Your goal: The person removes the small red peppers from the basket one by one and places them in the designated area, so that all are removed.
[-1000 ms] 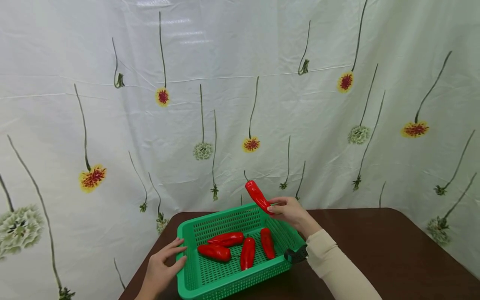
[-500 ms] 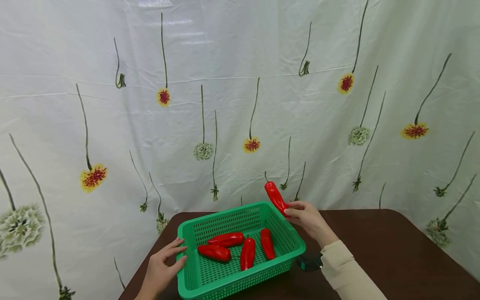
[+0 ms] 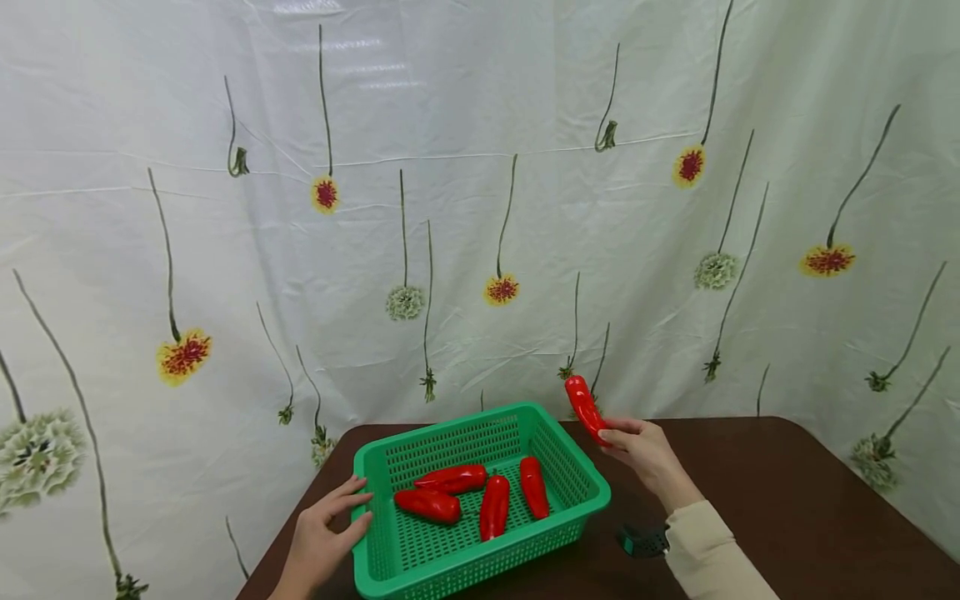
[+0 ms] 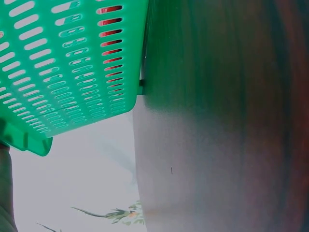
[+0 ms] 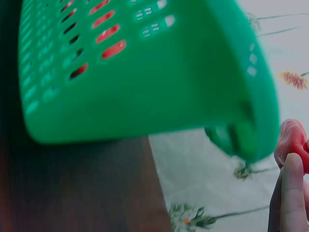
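In the head view my right hand (image 3: 645, 450) pinches a long red pepper (image 3: 586, 408) by one end. Tilted, with its other end up and to the left, it is held above the table, just right of the green basket (image 3: 480, 562). In the right wrist view, fingers (image 5: 292, 193) press against this pepper (image 5: 289, 140). My left hand (image 3: 321, 533) rests on the basket's left rim, its fingers fairly straight and spread. Several red peppers, one of them a pepper (image 3: 429, 505) at the left, lie on the basket's slotted floor.
The basket stands at the left part of a dark brown table (image 3: 750, 500), whose far edge meets a white curtain (image 3: 450, 108) printed with flowers. A black strap device (image 3: 643, 542) is on the right wrist.
My right hand has carried the pepper from above the basket's right side rightward and lower, out past the rim. The left hand and the peppers in the basket keep their places.
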Demonstrator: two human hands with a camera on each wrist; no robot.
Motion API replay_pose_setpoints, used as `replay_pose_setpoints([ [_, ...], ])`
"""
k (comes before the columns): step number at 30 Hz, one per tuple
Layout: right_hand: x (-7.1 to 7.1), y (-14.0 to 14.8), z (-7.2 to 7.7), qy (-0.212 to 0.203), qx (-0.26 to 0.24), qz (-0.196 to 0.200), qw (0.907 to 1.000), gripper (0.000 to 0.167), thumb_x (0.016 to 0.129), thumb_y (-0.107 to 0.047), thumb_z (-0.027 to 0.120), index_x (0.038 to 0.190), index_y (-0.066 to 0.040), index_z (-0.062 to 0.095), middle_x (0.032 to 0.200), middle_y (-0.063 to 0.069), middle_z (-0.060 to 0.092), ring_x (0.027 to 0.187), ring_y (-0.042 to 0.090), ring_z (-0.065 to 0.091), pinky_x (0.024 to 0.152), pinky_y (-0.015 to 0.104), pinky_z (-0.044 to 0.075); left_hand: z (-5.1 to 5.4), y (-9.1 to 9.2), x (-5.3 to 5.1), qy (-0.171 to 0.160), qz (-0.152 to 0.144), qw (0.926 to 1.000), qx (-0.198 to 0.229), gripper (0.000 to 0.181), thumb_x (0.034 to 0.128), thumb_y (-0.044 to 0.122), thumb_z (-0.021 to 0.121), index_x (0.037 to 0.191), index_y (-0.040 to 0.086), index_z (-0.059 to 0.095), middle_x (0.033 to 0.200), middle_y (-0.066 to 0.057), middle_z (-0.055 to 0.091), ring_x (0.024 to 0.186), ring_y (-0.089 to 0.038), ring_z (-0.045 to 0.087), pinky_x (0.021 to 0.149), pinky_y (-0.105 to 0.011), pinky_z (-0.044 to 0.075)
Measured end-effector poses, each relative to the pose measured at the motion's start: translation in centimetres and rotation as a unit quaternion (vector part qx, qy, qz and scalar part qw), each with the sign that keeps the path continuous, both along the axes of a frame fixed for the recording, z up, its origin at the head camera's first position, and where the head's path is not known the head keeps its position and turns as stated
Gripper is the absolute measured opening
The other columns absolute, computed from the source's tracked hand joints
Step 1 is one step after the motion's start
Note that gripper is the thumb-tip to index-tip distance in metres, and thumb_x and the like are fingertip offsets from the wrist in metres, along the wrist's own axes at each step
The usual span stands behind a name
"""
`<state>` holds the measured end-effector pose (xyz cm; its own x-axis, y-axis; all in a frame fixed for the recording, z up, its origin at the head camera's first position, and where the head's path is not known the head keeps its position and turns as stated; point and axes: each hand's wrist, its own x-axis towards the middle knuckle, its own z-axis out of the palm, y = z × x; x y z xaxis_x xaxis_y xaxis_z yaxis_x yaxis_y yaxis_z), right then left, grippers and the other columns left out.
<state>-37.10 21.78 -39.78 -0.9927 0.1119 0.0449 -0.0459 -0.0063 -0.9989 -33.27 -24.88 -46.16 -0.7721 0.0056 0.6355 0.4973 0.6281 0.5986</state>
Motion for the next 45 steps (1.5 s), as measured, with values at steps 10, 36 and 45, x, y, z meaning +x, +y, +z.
replay_pose_setpoints([
  [10, 0.1, 1.7, -2.5, -0.018, 0.029, -0.052, 0.9981, 0.043, 0.093, -0.007, 0.069, 0.127, 0.016, 0.056, 0.12, 0.026, 0.059, 0.088, 0.02, 0.068, 0.094, 0.046, 0.057, 0.1, 0.0, 0.0, -0.003, 0.004, 1.0, 0.001, 0.026, 0.0796, 0.005, 0.082, 0.104, 0.013, 0.08, 0.124, -0.01, 0.072, 0.118, 0.018, 0.048, 0.086, -0.014, 0.054],
  [36, 1.0, 4.4, -6.6, -0.06, 0.059, -0.104, 0.991, 0.041, 0.089, 0.0, 0.066, 0.12, 0.024, 0.053, 0.114, 0.036, 0.056, 0.076, 0.016, 0.069, 0.074, 0.035, 0.064, -0.2, 0.1, 0.0, 0.02, 0.005, 0.9997, -0.01, 0.026, 0.077, 0.002, 0.082, 0.103, 0.007, 0.08, 0.122, -0.012, 0.073, 0.118, 0.021, 0.046, 0.085, -0.013, 0.053],
  [45, 0.9, 4.9, -7.4, -0.077, 0.109, -0.126, 0.983, 0.038, 0.088, -0.004, 0.069, 0.115, 0.02, 0.057, 0.112, 0.035, 0.058, 0.07, 0.013, 0.069, 0.069, 0.033, 0.063, 0.0, 0.1, 0.0, 0.005, 0.008, 0.9999, -0.007, 0.026, 0.0783, 0.003, 0.082, 0.104, 0.009, 0.08, 0.123, -0.01, 0.072, 0.118, 0.02, 0.045, 0.085, -0.017, 0.056],
])
